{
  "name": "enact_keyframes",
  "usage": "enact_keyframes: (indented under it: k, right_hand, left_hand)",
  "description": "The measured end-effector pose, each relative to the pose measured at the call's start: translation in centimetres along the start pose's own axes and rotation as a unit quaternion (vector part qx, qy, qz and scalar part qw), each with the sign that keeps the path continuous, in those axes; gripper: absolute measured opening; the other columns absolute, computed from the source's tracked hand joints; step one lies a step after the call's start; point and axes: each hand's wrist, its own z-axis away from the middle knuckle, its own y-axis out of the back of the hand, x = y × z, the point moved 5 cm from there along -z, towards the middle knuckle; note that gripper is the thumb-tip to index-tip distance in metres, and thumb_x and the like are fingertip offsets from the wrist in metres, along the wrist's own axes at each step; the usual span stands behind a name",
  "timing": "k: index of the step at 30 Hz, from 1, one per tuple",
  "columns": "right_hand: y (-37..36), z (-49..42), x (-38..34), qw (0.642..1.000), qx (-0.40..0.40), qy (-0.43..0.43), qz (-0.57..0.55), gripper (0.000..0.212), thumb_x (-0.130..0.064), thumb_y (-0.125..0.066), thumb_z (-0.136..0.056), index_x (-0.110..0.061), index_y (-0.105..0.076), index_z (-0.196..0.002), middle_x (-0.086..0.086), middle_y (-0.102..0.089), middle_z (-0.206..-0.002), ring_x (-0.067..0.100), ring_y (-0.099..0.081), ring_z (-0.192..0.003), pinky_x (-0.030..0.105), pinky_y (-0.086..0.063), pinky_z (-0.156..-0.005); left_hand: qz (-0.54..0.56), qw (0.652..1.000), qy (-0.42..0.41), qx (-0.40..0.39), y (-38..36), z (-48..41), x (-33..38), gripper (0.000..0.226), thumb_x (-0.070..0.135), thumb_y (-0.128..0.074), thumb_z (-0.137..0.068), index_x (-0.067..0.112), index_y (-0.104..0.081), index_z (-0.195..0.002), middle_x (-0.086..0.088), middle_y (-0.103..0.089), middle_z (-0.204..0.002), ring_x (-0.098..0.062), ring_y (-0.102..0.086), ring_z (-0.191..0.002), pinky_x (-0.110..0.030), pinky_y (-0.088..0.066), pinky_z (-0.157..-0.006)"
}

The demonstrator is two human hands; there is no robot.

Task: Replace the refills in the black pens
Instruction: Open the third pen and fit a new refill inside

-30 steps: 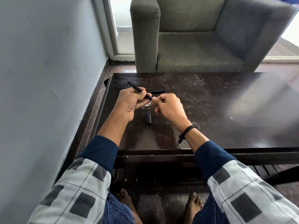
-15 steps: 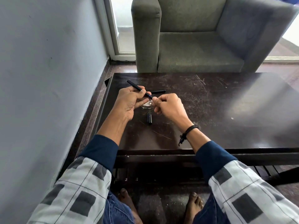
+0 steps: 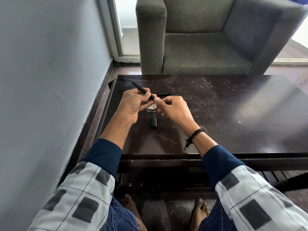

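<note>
Holding the black pen barrel [image 3: 141, 89] in my left hand [image 3: 133, 107], I have fingers and thumb curled round its near half. Its far end sticks out to the far left, above the table [image 3: 225, 117].

In the head view, the only one here, my right hand [image 3: 173, 109] meets the barrel's near end with its fingers curled. The fingertips [image 3: 156, 99] are right at the tip, but I cannot tell whether they pinch a refill, grip the tip, or only touch it.

A second black pen [image 3: 164, 93] lies on the table just beyond my hands, partly hidden by them. A short black piece [image 3: 154, 123], probably a cap or grip section, lies just near of my hands. Between my hands is a pale shiny patch [image 3: 152, 107] I cannot make out.

I judge the barrel to be light, stiff and smooth, so it could roll or slip. A firm wrap round its middle should stop it turning. A refill would be thin and could bend, so I would take it close to the barrel mouth and work it straight along the pen's line, not sideways. The loose piece is small and round and could roll across the scratched tabletop.

An armchair [image 3: 200, 52] stands at the far side.
</note>
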Motion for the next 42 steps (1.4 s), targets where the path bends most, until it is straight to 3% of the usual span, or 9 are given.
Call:
enact_keyframes:
  k: [3, 10, 14, 20, 26, 30, 33, 39, 42]
  right_hand:
    - [0.12, -0.15, 0.13, 0.999, 0.017, 0.018, 0.036, 0.028, -0.045, -0.072, -0.091, -0.021, -0.072, -0.078, -0.002, -0.075, -0.073, 0.017, -0.072, -0.071, 0.043, -0.061, -0.075]
    - [-0.06, -0.32, 0.46, 0.997, -0.013, -0.036, -0.067, 0.045, -0.048, -0.060, -0.098, -0.012, -0.076, -0.076, 0.002, -0.075, -0.068, 0.013, -0.066, -0.062, 0.030, -0.054, -0.065]
    - [0.41, -0.30, 0.34, 0.999, 0.031, 0.014, 0.006, 0.026, -0.044, -0.075, -0.088, -0.021, -0.074, -0.075, -0.003, -0.075, -0.072, 0.013, -0.072, -0.073, 0.032, -0.056, -0.070]
    - [-0.09, -0.26, 0.77, 0.997, -0.028, -0.044, -0.057, 0.039, -0.041, -0.062, -0.098, -0.013, -0.076, -0.076, 0.002, -0.076, -0.071, 0.013, -0.063, -0.066, 0.038, -0.052, -0.071]
    - [0.03, -0.16, 0.17, 0.997, 0.007, 0.004, 0.081, 0.032, -0.048, -0.066, -0.094, -0.021, -0.073, -0.078, -0.002, -0.074, -0.076, 0.011, -0.064, -0.068, 0.028, -0.048, -0.061]
    - [-0.32, 0.05, 0.40, 0.996, -0.046, -0.047, -0.055, 0.045, -0.042, -0.059, -0.101, -0.014, -0.072, -0.068, 0.002, -0.070, -0.064, 0.012, -0.060, -0.060, 0.031, -0.048, -0.065]
    - [-0.47, 0.31, 0.38, 0.980, -0.106, -0.085, -0.147, 0.043, -0.034, -0.054, -0.105, -0.008, -0.070, -0.075, 0.009, -0.068, -0.071, 0.013, -0.059, -0.061, 0.025, -0.045, -0.063]
    - [-0.08, -0.30, 0.39, 0.999, -0.004, 0.001, 0.041, 0.038, -0.047, -0.064, -0.096, -0.017, -0.076, -0.076, 0.000, -0.075, -0.072, 0.020, -0.070, -0.068, 0.038, -0.057, -0.068]
    - [-0.09, -0.25, 0.42, 0.999, -0.027, -0.023, 0.004, 0.039, -0.044, -0.063, -0.098, -0.016, -0.074, -0.072, -0.003, -0.070, -0.065, 0.014, -0.060, -0.061, 0.036, -0.051, -0.066]
  left_hand:
    - [-0.003, 1.000, 0.001, -0.001, 0.06, -0.05, 0.00, 0.013, -0.007, -0.057, -0.095, -0.001, -0.064, -0.105, -0.017, -0.075, -0.088, -0.027, -0.075, -0.090, -0.033, -0.062, -0.077]
    - [0.001, 1.000, 0.001, -0.004, -0.13, -0.08, 0.02, 0.015, -0.006, -0.059, -0.094, -0.001, -0.065, -0.106, -0.015, -0.075, -0.087, -0.024, -0.076, -0.087, -0.031, -0.062, -0.075]
    - [0.002, 1.000, -0.002, -0.006, 0.07, -0.20, -0.06, 0.013, -0.007, -0.057, -0.095, -0.001, -0.064, -0.105, -0.018, -0.075, -0.088, -0.026, -0.075, -0.089, -0.031, -0.061, -0.075]
    - [-0.008, 1.000, -0.002, -0.014, -0.24, 0.02, 0.03, 0.018, -0.007, -0.056, -0.095, -0.003, -0.061, -0.112, -0.017, -0.074, -0.089, -0.021, -0.075, -0.084, -0.028, -0.062, -0.072]
    - [-0.009, 1.000, -0.002, -0.007, -0.07, 0.05, 0.07, 0.017, -0.007, -0.055, -0.096, -0.003, -0.062, -0.110, -0.019, -0.074, -0.091, -0.025, -0.075, -0.090, -0.029, -0.062, -0.072]
    - [-0.018, 1.000, -0.002, -0.021, -0.18, 0.08, 0.24, 0.018, -0.007, -0.054, -0.096, -0.002, -0.061, -0.112, -0.016, -0.074, -0.089, -0.020, -0.076, -0.084, -0.028, -0.061, -0.071]
    - [-0.027, 0.999, -0.004, -0.027, -0.30, 0.17, 0.25, 0.018, -0.007, -0.054, -0.096, -0.001, -0.062, -0.111, -0.013, -0.075, -0.087, -0.017, -0.076, -0.082, -0.027, -0.061, -0.071]
    - [-0.023, 1.000, -0.005, -0.019, -0.13, 0.08, 0.15, 0.016, -0.008, -0.054, -0.096, 0.001, -0.062, -0.105, -0.016, -0.074, -0.089, -0.023, -0.075, -0.087, -0.030, -0.062, -0.074]
    - [-0.031, 0.999, -0.005, -0.027, -0.17, 0.17, 0.14, 0.016, -0.008, -0.054, -0.095, 0.000, -0.063, -0.107, -0.016, -0.075, -0.089, -0.023, -0.075, -0.087, -0.028, -0.061, -0.073]
